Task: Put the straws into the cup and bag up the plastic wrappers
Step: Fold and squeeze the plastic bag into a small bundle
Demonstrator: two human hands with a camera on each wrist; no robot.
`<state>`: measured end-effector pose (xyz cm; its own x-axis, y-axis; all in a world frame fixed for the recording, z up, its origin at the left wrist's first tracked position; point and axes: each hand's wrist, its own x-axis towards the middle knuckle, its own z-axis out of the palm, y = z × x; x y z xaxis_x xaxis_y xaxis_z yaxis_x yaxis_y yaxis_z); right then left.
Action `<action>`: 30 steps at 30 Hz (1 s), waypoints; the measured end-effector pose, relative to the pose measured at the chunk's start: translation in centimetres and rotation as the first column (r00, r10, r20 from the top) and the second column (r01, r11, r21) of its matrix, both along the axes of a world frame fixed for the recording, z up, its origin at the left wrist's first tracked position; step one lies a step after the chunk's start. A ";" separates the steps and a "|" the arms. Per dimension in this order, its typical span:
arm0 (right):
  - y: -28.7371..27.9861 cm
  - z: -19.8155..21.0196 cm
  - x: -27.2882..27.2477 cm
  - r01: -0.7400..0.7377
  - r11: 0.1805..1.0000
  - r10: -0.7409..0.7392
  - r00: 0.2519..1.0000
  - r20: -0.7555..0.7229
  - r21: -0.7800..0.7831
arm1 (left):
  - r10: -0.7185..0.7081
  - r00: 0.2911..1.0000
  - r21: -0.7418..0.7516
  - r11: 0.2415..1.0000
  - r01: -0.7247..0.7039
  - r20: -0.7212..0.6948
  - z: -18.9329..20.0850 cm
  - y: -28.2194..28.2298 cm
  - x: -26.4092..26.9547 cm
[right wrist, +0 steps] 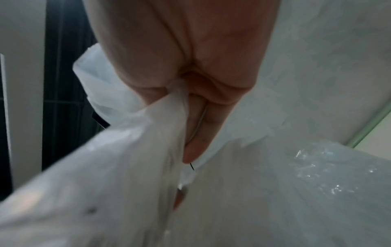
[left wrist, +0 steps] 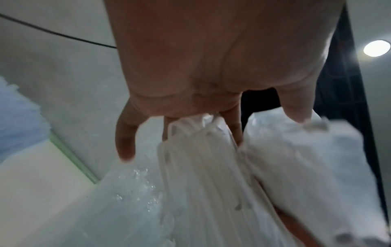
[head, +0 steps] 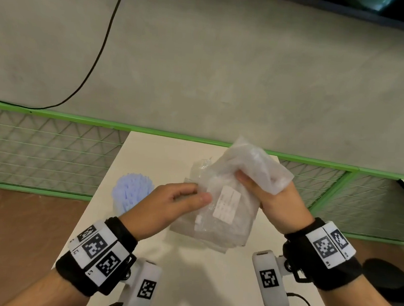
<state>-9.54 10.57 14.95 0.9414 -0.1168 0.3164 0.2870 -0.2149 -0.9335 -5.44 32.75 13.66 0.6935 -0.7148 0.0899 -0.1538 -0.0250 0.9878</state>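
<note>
Over the white table (head: pixel 152 156) both hands hold up a translucent plastic bag (head: pixel 224 224) with a white label. My left hand (head: pixel 197 193) pinches a bunch of clear plastic wrappers (left wrist: pixel 201 167) against the bag's left edge, thumb on the front. My right hand (head: pixel 254 183) grips the bag's bunched upper part (right wrist: pixel 160 117), and its fingers are hidden behind the plastic. More crinkled wrapper (head: pixel 201 168) shows behind the bag. A cup of pale blue straws (head: pixel 131 192) stands at the table's left edge, apart from both hands.
A green mesh fence (head: pixel 51 150) runs behind the table. A black cable (head: pixel 100 55) crosses the grey surface beyond it. Brown floor lies to the left, and a dark round seat (head: pixel 389 281) sits at the right.
</note>
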 end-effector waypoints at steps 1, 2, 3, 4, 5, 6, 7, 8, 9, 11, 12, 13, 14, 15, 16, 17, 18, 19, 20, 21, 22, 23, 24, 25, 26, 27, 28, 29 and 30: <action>0.1 0.0 0.0 -0.005 0.999 0.006 1.000 0.018 -0.040 | -0.012 1.000 -0.018 1.000 0.012 -0.013 -0.1 0.0 0.0; 0.2 0.0 -0.1 -0.030 0.997 0.032 0.999 0.033 -0.065 | -0.019 0.999 -0.023 1.000 0.019 -0.027 -0.2 0.0 0.1; 0.4 -0.1 0.0 -0.058 0.995 0.062 0.997 0.048 -0.078 | -0.027 0.999 -0.017 1.000 0.026 -0.035 -0.3 -0.2 0.1; 0.6 -0.1 0.0 -0.108 0.992 0.111 0.992 0.062 -0.062 | -0.011 0.999 -0.014 1.000 0.011 -0.050 -0.4 -0.3 0.1; 0.8 -0.1 -0.1 -0.163 0.986 0.165 0.984 0.068 -0.041 | -0.006 0.997 -0.019 1.000 0.004 -0.074 -0.6 -0.5 0.1; 1.0 -0.1 -0.1 -0.220 0.974 0.225 0.970 0.088 -0.054 | 0.009 0.994 -0.029 1.000 -0.012 -0.106 -0.6 -0.6 0.1; 1.1 0.0 -0.3 -0.250 0.962 0.262 0.959 0.110 -0.111 | 0.019 0.992 -0.046 0.999 -0.025 -0.127 -0.9 -0.6 0.1; 1.3 0.0 -0.5 -0.197 0.956 0.233 0.960 0.154 -0.218 | 0.034 0.988 -0.069 0.997 -0.044 -0.152 -1.0 -0.6 -0.1; 1.4 0.1 -0.6 -0.080 0.921 0.172 0.961 0.215 -0.382 | 0.044 0.983 -0.103 0.993 -0.064 -0.180 -1.2 -0.7 -0.1; 0.9 -0.3 -0.6 0.068 0.721 0.217 0.923 0.318 -0.690 | 0.064 0.974 -0.158 0.982 -0.100 -0.219 -0.8 -1.0 -0.5; 0.6 -0.4 -0.5 0.118 0.657 0.236 0.906 0.352 -0.745 | 0.077 0.969 -0.173 0.978 -0.120 -0.236 -0.8 -1.1 -0.6; 0.4 -0.4 -0.5 0.146 0.624 0.254 0.891 0.376 -0.768 | 0.086 0.967 -0.183 0.974 -0.133 -0.242 -0.9 -1.2 -0.6; 0.3 -0.5 -0.5 0.165 0.597 0.274 0.878 0.393 -0.785 | 0.101 0.964 -0.186 0.971 -0.150 -0.248 -0.9 -1.2 -0.6; 0.3 -0.5 -0.5 0.181 0.573 0.289 0.868 0.403 -0.799 | 0.110 0.963 -0.184 0.970 -0.158 -0.248 -0.9 -1.2 -0.5; 0.2 -0.6 -0.4 0.196 0.545 0.306 0.858 0.412 -0.815 | 0.114 0.960 -0.179 0.970 -0.163 -0.254 -0.8 -1.2 -0.6; 0.2 -0.6 -0.3 0.204 0.518 0.324 0.852 0.412 -0.830 | 0.114 0.958 -0.176 0.971 -0.164 -0.264 -0.8 -1.1 -0.5; 0.1 -0.6 -0.4 0.207 0.497 0.333 0.852 0.405 -0.843 | 0.108 0.952 -0.178 0.970 -0.163 -0.285 -0.5 -1.1 -0.6; 0.1 -0.6 -0.5 0.207 0.480 0.329 0.858 0.394 -0.852 | 0.098 0.946 -0.187 0.969 -0.162 -0.309 -0.2 -1.2 -0.7; 0.2 -0.6 -0.5 0.205 0.463 0.320 0.868 0.378 -0.862 | 0.086 0.932 -0.203 0.965 -0.166 -0.352 0.0 -1.2 -0.7; 0.2 -0.7 -0.5 0.210 0.430 0.308 0.880 0.361 -0.878 | 0.063 0.909 -0.221 0.961 -0.167 -0.412 0.2 -1.1 -0.7; 0.3 -0.9 -0.5 0.220 0.383 0.292 0.893 0.343 -0.897 | 0.038 0.886 -0.231 0.959 -0.161 -0.462 0.5 -1.0 -0.8; 0.4 -1.0 -0.3 0.228 0.328 0.283 0.902 0.326 -0.917 | 0.014 0.882 -0.228 0.964 -0.137 -0.472 0.7 -0.9 -0.7; 0.5 -1.0 -0.2 0.226 0.278 0.287 0.908 0.305 -0.934 | 0.010 0.903 -0.197 0.975 -0.104 -0.429 0.5 -0.9 -0.5; 0.5 -0.8 -0.1 0.204 0.241 0.307 0.911 0.274 -0.949 | 0.022 0.933 -0.151 0.985 -0.081 -0.359 0.2 -0.7 -0.4; 0.2 -0.4 0.0 0.146 0.225 0.332 0.918 0.217 -0.963 | 0.053 0.954 -0.096 0.992 -0.085 -0.294 -0.3 -0.5 -0.1; -0.2 0.2 0.0 0.022 0.265 0.347 0.931 0.117 -0.964 | 0.102 0.968 -0.042 0.993 -0.114 -0.231 -0.8 -0.4 0.2; -0.8 0.8 0.0 -0.166 0.365 0.341 0.939 -0.034 -0.916 | 0.156 0.979 0.011 0.988 -0.155 -0.135 -1.2 -0.3 0.5; -1.3 1.4 -0.1 -0.355 0.505 0.325 0.923 -0.208 -0.787 | 0.212 0.977 0.067 0.975 -0.211 -0.016 -1.4 -0.2 0.7; -1.4 1.9 -0.2 -0.470 0.646 0.313 0.882 -0.353 -0.602 | 0.247 0.963 0.127 0.957 -0.260 0.109 -1.6 -0.3 0.8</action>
